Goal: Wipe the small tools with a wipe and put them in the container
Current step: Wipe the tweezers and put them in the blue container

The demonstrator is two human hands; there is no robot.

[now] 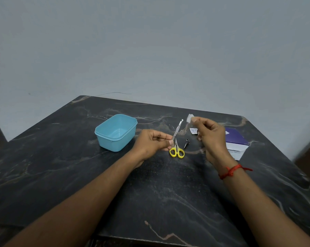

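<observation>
The tool (177,129) is a thin, silvery metal strip with a small pale tip. It slants up and away from the left hand (151,142), which pinches its lower end between thumb and fingers above the table (61,157). The right hand (210,138) is raised beside it, and its thumb and fingertips pinch a small white wipe (189,118). Wipe and tool are near each other but apart.

The container (113,145) is a light blue, open plastic tub with rounded corners. It stands on the table to the left of the left hand, and nothing lies in it.

Yellow-handled scissors (176,147) lie closed on the table just beside the left hand, below the held tool. A small dark pointed tool (186,142) lies just right of them. A torn white sachet (193,131) lies farther back, near the right hand. A purple and white box (237,138) sits behind the right hand, partly hidden by it. A red thread (230,171) circles the right wrist.

The table is dark stone with pale veins. A plain grey wall (150,50) rises behind it.
</observation>
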